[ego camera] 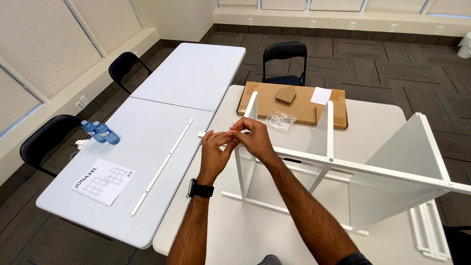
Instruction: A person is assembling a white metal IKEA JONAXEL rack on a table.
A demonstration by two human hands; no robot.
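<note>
My left hand [216,149] and my right hand [252,139] meet in front of me over the end of a white metal rail [373,169] of a partly built white frame [417,162]. Their fingertips pinch a small thin metal pin or screw [232,126], which sticks up between them. The left wrist wears a dark watch [200,189]. The frame lies on its side on the white table [265,230], with upright bars at the left and middle and a white panel at the right.
A flat cardboard box [299,105] lies at the table's far side with a small brown block, a white paper and a clear plastic bag [281,119]. On the left table lie a long white rail [164,164], an instruction sheet [104,181] and water bottles [100,132]. Black chairs stand around.
</note>
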